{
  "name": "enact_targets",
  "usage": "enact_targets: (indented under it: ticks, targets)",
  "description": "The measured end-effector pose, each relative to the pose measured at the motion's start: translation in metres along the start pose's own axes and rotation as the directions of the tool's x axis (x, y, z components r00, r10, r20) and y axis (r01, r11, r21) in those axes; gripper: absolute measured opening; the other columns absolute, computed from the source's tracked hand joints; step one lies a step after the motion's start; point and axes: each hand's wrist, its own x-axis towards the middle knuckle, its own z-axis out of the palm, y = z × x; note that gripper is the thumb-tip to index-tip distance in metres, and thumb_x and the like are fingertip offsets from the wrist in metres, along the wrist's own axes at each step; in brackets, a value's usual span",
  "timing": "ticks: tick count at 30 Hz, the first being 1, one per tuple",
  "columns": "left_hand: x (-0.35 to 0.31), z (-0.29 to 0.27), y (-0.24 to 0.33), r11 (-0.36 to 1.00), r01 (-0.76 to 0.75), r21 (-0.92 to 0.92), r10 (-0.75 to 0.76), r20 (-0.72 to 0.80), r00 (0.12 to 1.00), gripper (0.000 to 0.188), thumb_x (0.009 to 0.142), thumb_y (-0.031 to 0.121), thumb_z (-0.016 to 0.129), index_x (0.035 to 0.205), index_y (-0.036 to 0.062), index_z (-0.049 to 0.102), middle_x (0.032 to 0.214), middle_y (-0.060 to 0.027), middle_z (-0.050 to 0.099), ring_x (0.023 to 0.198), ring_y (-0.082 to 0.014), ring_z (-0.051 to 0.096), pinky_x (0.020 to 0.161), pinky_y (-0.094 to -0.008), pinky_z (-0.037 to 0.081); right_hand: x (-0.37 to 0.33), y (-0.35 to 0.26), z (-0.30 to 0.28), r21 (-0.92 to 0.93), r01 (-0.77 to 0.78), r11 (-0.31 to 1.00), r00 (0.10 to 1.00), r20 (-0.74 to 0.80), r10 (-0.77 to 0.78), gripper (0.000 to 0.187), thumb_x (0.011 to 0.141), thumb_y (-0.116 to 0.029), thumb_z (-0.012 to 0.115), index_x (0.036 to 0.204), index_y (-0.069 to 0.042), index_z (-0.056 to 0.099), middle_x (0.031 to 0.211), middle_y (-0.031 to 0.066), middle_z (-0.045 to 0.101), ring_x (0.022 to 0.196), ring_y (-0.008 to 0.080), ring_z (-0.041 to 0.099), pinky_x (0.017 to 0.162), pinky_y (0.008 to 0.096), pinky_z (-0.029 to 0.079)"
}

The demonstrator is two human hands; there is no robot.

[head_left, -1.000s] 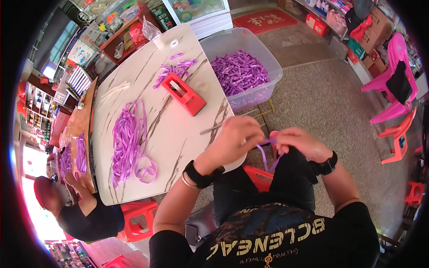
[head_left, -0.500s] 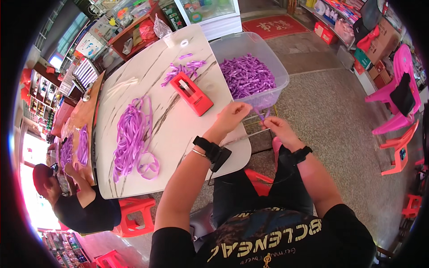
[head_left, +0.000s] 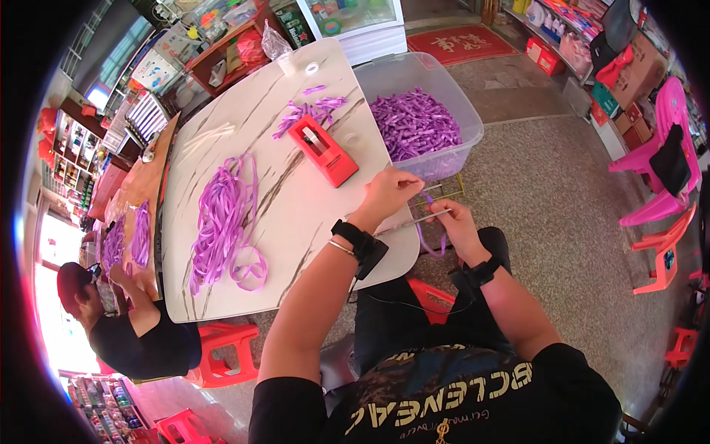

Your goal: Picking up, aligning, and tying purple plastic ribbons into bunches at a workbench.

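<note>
Over the table's right edge, my left hand (head_left: 393,192) pinches its fingers together at the upper end of a narrow purple ribbon (head_left: 430,199). Just right of it and lower, my right hand (head_left: 460,226) is closed, with its fingertips on the same ribbon; a loop of it hangs below. A thin pale rod or strip passes by the right fingertips; whether I hold it I cannot tell. On the white table (head_left: 288,237) stands a red tape dispenser (head_left: 323,152). Beyond it lie short purple ribbon pieces (head_left: 314,112), and a long ribbon heap (head_left: 222,222) lies to the left.
A clear plastic bin (head_left: 473,140) full of short purple ribbon pieces stands against the table's far right edge. At the left, another person (head_left: 140,333) sits at a wooden table with purple ribbons. Pink chairs (head_left: 669,155) and an orange chair (head_left: 662,255) stand at the right.
My right hand has turned slightly and lowered, and a ribbon loop now hangs beneath it. My left hand stays nearly in place, pinching. The whole view has shifted a little.
</note>
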Motion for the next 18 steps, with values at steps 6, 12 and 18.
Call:
enact_targets:
  ticks: [6,12,18]
  targets:
    - [0.001,0.0,-0.001,0.998,0.042,0.043,-0.041,-0.006,0.999,0.019,0.073,0.022,0.065,0.08,0.0045,0.066,0.07,-0.0063,0.061,0.064,-0.0137,0.058,0.058,-0.0263,0.045,-0.004,0.005,0.01,-0.033,0.006,0.999,0.994,-0.107,-0.01,0.015,0.086,-0.014,0.053,0.088,-0.001,0.059,0.08,0.0021,0.06,0.069,0.0081,0.055,0.066,0.0215,0.042]
    - [0.0,-0.003,0.005,0.993,0.04,0.109,-0.041,0.005,0.999,0.018,0.069,0.022,0.067,0.079,0.0073,0.066,0.069,-0.0048,0.06,0.063,-0.0133,0.057,0.058,-0.0264,0.044,-0.006,0.007,0.018,-0.093,0.075,0.993,0.971,-0.219,-0.093,0.014,0.085,-0.013,0.055,0.088,0.0,0.059,0.074,0.0018,0.06,0.066,0.0077,0.057,0.061,0.0203,0.042]
    - [0.001,0.003,-0.008,0.995,0.011,0.102,-0.004,-0.071,0.997,0.017,0.067,0.025,0.069,0.077,0.0105,0.067,0.069,-0.0039,0.06,0.061,-0.0144,0.057,0.054,-0.0264,0.041,-0.005,0.014,0.024,-0.108,0.137,0.985,0.948,-0.275,-0.161,0.012,0.084,-0.011,0.056,0.087,0.0,0.059,0.072,0.0015,0.06,0.065,0.0073,0.056,0.059,0.021,0.043]
